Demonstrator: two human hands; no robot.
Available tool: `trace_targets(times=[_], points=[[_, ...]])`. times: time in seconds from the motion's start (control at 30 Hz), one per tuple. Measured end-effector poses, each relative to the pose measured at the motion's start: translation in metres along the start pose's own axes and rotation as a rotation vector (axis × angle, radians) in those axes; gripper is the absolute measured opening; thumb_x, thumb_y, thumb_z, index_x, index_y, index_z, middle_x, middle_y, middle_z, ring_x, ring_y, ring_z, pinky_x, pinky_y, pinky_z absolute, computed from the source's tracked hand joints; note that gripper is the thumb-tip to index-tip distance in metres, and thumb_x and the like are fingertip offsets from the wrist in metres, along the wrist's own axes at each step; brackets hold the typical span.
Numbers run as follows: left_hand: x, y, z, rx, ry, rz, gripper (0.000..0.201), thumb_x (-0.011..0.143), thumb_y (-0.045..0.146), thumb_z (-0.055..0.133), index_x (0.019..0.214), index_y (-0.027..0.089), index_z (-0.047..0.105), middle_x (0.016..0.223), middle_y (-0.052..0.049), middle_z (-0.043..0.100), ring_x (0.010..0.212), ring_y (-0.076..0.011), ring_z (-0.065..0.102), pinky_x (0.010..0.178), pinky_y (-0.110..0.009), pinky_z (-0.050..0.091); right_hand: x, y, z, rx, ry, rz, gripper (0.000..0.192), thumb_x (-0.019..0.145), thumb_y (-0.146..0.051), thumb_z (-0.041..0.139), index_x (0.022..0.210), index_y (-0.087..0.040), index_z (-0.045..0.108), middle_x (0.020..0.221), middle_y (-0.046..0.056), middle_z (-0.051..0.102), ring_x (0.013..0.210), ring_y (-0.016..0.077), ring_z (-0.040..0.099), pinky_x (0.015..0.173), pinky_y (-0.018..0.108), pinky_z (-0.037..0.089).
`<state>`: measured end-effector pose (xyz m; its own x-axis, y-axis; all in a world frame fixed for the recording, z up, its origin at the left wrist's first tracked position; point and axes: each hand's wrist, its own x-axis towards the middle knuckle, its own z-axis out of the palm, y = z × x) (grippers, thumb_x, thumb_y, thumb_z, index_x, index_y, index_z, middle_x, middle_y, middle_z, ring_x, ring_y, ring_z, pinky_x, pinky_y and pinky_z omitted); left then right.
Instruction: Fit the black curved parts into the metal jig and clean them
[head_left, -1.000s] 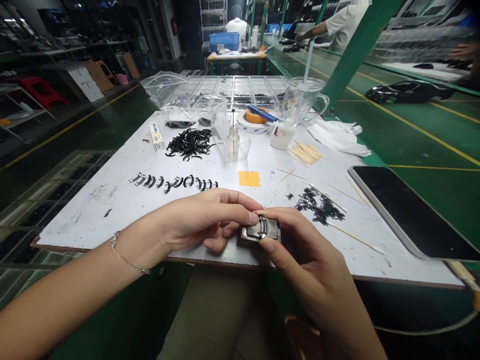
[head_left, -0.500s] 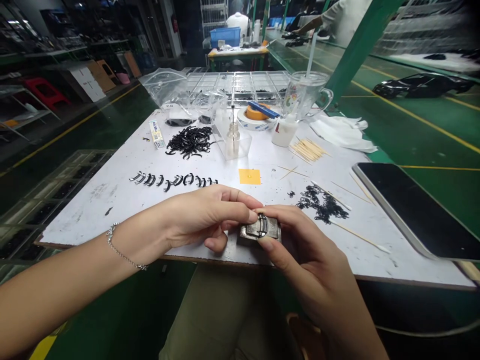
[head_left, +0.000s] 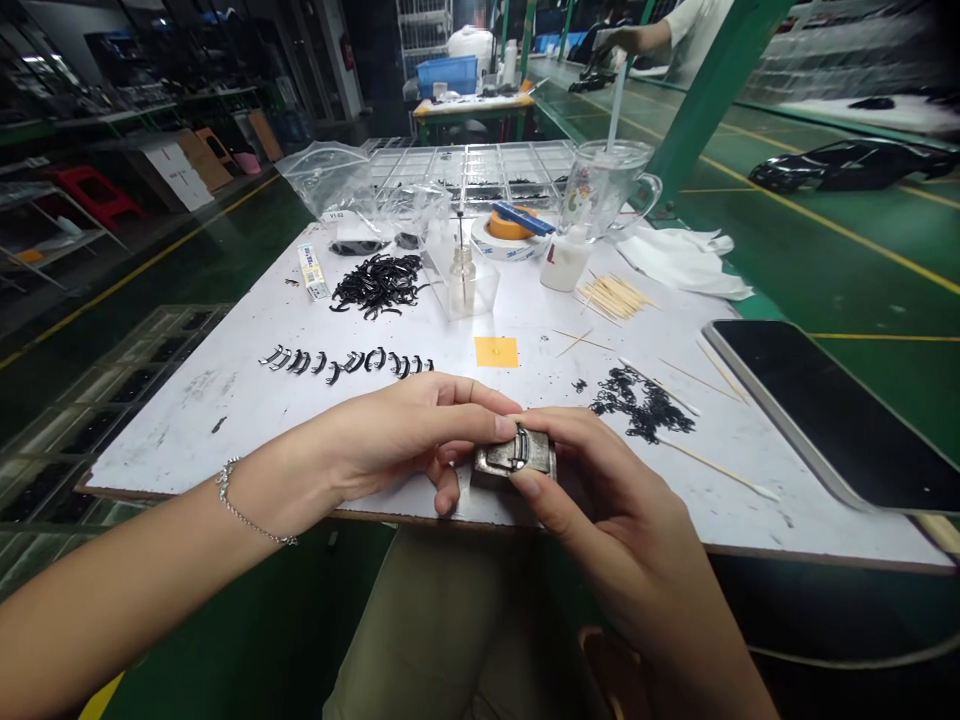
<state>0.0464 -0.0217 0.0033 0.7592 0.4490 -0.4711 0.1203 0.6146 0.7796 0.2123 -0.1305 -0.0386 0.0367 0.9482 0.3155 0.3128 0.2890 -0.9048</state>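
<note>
A small worn metal block (head_left: pixel 541 456) sits at the table's front edge, with a curved black piece (head_left: pixel 520 449) lying across its top. My right hand (head_left: pixel 619 485) grips the block from the right, its thumb at the near side and fingers at the far side, close to the ends of the black piece. From the left, my left hand (head_left: pixel 409 425) pinches thumb and forefinger together at the block's far left corner. Its other fingers are curled below. Whether a tiny part is between those fingertips is hidden.
Beyond my hands lie a row of curved black pieces (head_left: pixel 349 362), a yellow square (head_left: pixel 496 352) and a pile of black pieces (head_left: pixel 381 283). To the right are small black loops (head_left: pixel 649 402), cotton swabs (head_left: pixel 720 468) and a phone (head_left: pixel 832 410). A glass mug (head_left: pixel 604 185) stands behind.
The view has shifted slightly. My left hand's lower fingers have moved a little closer to the block; both hands keep their hold. A person's arm in the background has moved.
</note>
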Motion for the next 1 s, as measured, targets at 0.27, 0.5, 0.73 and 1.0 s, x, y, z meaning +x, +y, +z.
trace_targets(times=[0.27,0.5,0.73,1.0], points=[[0.002,0.001,-0.001,-0.003,-0.007,-0.008,0.017,0.078,0.019,0.079,0.091,0.012,0.072,0.048,0.006,0.045,0.037,-0.0059,0.044,0.037,-0.016,0.051,-0.001,0.0,0.0,-0.009,0.005,0.004,0.023,0.096,-0.027,0.063,0.119,-0.03,0.063,0.119,0.001,0.067,0.104,0.0155,0.063,0.088,0.024,0.05],[0.0,-0.001,0.001,-0.068,0.025,-0.027,0.018,0.078,0.014,0.078,0.094,0.012,0.07,0.05,0.005,0.051,0.036,-0.009,0.053,0.039,-0.019,0.054,0.0,-0.001,0.001,-0.018,0.015,0.012,0.02,0.096,-0.028,0.063,0.116,-0.029,0.063,0.118,0.002,0.067,0.103,0.0165,0.063,0.088,0.026,0.05],[-0.002,-0.001,-0.001,-0.107,0.029,-0.057,0.02,0.078,0.012,0.077,0.096,0.011,0.07,0.061,0.0,0.062,0.036,-0.0088,0.054,0.039,-0.021,0.055,0.0,0.0,0.001,0.002,0.005,-0.001,0.023,0.096,-0.028,0.063,0.119,-0.029,0.064,0.12,0.004,0.067,0.107,0.0187,0.064,0.09,0.029,0.051],[0.0,-0.011,-0.01,-0.05,-0.087,0.052,0.037,0.075,0.025,0.086,0.104,0.011,0.068,0.093,-0.009,0.071,0.057,-0.0139,0.07,0.058,-0.024,0.061,0.001,0.001,-0.002,-0.021,0.002,0.017,0.023,0.095,-0.03,0.064,0.119,-0.031,0.064,0.117,0.001,0.068,0.102,0.0165,0.064,0.093,0.028,0.051]])
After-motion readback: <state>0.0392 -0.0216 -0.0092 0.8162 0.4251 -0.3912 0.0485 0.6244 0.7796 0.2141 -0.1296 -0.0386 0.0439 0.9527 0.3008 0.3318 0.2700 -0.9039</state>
